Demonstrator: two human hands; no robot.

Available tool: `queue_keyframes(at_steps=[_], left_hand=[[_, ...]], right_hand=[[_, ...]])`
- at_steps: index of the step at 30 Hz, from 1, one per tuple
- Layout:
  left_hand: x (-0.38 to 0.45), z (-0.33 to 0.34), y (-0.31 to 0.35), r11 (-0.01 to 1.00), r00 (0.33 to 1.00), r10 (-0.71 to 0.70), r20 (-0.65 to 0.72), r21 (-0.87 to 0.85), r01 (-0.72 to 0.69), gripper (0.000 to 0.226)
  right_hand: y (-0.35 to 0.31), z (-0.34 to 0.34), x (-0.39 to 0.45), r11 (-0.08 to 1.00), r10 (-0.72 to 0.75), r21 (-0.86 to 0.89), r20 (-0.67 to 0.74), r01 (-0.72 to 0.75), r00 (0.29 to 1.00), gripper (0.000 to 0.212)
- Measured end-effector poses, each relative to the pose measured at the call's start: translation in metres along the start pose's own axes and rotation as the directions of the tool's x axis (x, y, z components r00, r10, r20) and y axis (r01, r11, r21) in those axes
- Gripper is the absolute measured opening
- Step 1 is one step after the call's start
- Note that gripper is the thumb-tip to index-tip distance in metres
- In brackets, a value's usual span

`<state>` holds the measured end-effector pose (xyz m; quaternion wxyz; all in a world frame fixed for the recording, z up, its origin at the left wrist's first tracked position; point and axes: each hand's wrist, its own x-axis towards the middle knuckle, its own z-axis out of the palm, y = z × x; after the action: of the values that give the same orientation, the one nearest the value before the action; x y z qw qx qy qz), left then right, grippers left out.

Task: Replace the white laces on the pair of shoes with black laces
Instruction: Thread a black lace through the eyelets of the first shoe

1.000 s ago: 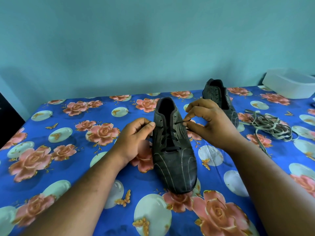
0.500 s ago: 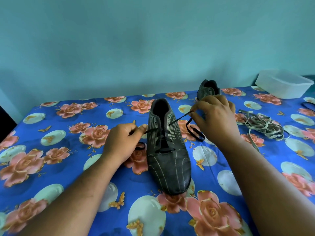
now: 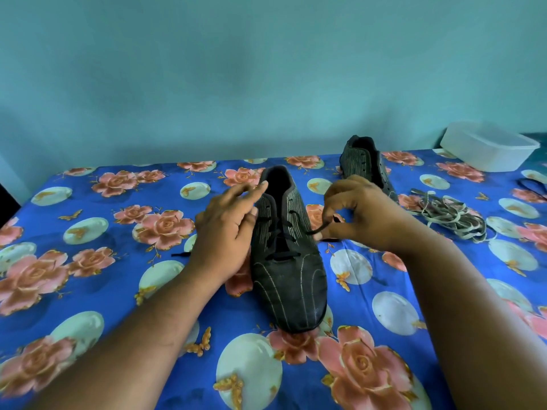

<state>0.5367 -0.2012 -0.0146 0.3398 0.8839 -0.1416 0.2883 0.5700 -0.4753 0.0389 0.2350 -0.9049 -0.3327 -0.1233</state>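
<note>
The right hand [image 3: 359, 216] is pinching the thin black lace [image 3: 318, 230], probably for threading; the open left hand [image 3: 226, 229] is steadying the dark striped leather shoe [image 3: 288, 261].

Both forearms are bare to the frame edge, with no sleeves.

A home room: a floral blue cloth [image 3: 88, 291] covers the counter against a plain teal wall [image 3: 207, 69].

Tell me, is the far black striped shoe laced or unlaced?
Unlaced: the far black striped shoe shows bare eyelets, with no lace through them.
</note>
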Motion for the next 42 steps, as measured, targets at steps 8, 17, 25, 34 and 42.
queue_keyframes(at_steps=[8,17,25,34,42], left_hand=[[0.001,-0.001,0.007,0.998,0.996,-0.043,0.075,-0.031,0.045,0.042],[0.002,-0.004,0.003,0.988,0.998,-0.03,0.06,-0.15,0.038,0.037],[0.001,-0.002,-0.001,0.975,0.996,-0.03,0.083,-0.217,0.048,0.037],[-0.001,-0.005,0.002,0.966,0.996,-0.038,0.083,-0.252,0.058,0.031],[0.0,-0.01,0.003,0.953,0.996,-0.004,0.086,-0.303,0.03,0.029]], right_hand=[[0.013,-0.001,-0.004,0.905,0.344,-0.235,-0.085,-0.354,0.935,0.045],[0.008,0.033,0.003,0.669,0.498,-0.519,-0.218,-0.532,0.839,0.033],[0.007,0.042,0.007,0.599,0.452,-0.677,-0.154,-0.427,0.879,0.017],[-0.034,0.019,0.008,0.84,0.456,0.473,-0.347,-0.267,0.82,0.008],[-0.08,0.039,0.013,0.981,0.094,0.191,-0.394,-0.018,0.914,0.002]])
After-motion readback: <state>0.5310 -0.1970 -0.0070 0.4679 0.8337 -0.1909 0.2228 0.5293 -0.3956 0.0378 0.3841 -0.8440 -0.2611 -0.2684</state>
